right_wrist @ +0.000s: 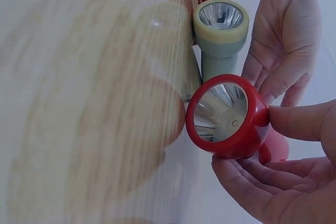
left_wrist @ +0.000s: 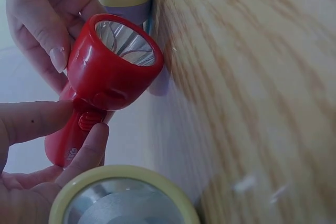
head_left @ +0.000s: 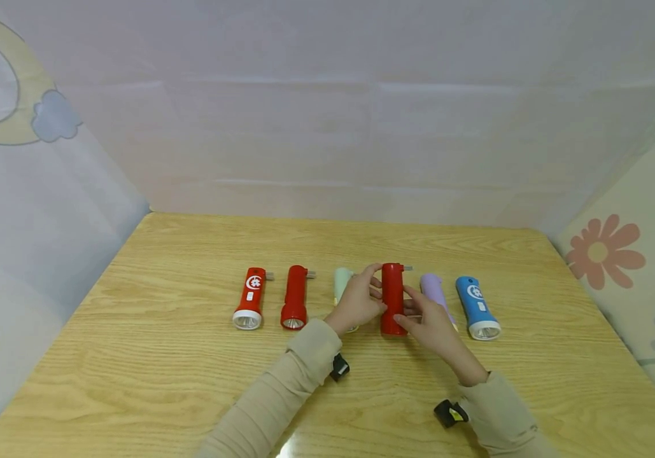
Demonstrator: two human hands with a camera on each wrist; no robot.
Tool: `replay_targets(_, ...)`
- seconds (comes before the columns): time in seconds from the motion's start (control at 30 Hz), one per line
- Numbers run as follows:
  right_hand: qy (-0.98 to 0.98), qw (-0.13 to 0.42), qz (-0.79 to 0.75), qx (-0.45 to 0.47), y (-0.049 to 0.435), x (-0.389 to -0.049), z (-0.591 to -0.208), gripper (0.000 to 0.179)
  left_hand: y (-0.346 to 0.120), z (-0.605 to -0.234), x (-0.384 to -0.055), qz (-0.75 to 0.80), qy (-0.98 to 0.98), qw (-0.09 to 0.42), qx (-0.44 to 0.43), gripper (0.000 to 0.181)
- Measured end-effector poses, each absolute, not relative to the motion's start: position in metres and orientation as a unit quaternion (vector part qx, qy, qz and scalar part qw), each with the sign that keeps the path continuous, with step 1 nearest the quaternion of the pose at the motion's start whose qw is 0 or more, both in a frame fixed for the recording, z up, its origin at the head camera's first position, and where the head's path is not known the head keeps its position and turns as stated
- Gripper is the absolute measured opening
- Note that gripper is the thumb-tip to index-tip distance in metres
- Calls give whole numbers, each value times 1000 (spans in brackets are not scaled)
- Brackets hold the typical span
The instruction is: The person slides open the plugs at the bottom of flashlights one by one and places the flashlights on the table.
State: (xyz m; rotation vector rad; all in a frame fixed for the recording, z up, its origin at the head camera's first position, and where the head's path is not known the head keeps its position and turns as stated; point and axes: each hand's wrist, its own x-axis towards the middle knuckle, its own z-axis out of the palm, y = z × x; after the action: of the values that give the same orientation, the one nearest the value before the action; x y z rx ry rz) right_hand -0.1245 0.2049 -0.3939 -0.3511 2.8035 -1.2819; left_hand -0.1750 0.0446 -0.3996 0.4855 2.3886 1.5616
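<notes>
Both hands hold a red flashlight at the middle of the row, its metal prong sticking out at the upper right. My left hand grips it from the left; in the left wrist view, its fingers lie around the neck by the ridged red switch. From the right, my right hand pinches it near the head, the thumb on one side and fingers beneath in the right wrist view. The flashlight's lens end faces the person, near the table surface. A pale green flashlight lies just left of it, partly hidden by the left hand.
On the wooden table, a red-and-white flashlight and another red flashlight lie to the left. A purple flashlight and a blue flashlight lie to the right. Patterned cloth walls bound the table's back and sides.
</notes>
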Motion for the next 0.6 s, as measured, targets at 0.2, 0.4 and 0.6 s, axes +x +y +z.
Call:
replay_targets(0.2,906,29,-410,-102,203,-124,-391,54,46,-400,-174,519,828,124,171,75)
replay_targets(0.4,905,41,-412,-97,202,-126,-390,53,46,-399,-172,509,833,134,170,73)
replay_targets(0.6,906,47,-408,-101,202,-127,-388,54,46,-398,-172,507,833,140,173,69)
